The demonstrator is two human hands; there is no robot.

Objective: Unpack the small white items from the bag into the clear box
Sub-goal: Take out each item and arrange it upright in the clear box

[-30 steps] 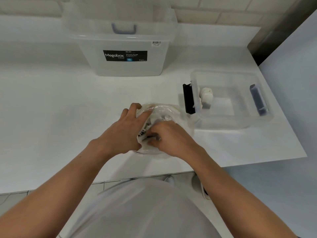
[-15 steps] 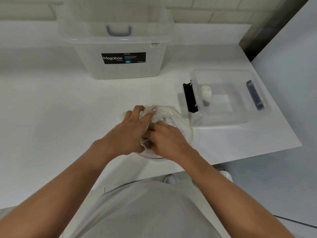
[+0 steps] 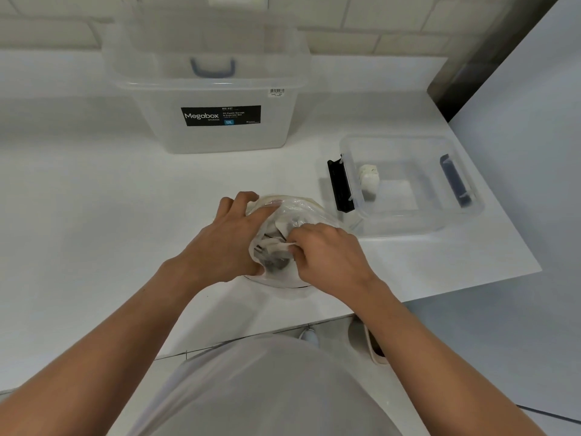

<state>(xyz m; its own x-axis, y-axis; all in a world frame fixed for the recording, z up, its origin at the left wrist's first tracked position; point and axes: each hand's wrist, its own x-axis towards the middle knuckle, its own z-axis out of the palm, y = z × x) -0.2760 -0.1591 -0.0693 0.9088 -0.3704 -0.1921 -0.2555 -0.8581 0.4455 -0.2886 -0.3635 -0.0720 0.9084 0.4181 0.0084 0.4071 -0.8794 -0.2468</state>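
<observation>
Bag [image 3: 298, 212] lies on the white table [image 3: 94, 199], just left of the clear box [image 3: 408, 220]. My left hand [image 3: 226, 243] grips its edge; my right hand [image 3: 327, 256] pinches a small white item [image 3: 275, 246] at its mouth. Another white piece [image 3: 368, 180] sits in the box.

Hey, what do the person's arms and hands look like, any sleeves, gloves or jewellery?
The left forearm and right forearm are bare, with no sleeves in view. The left hand and right hand wear no gloves, and no ring, watch or bracelet shows. A light grey top covers the torso at the bottom of the picture.
</observation>
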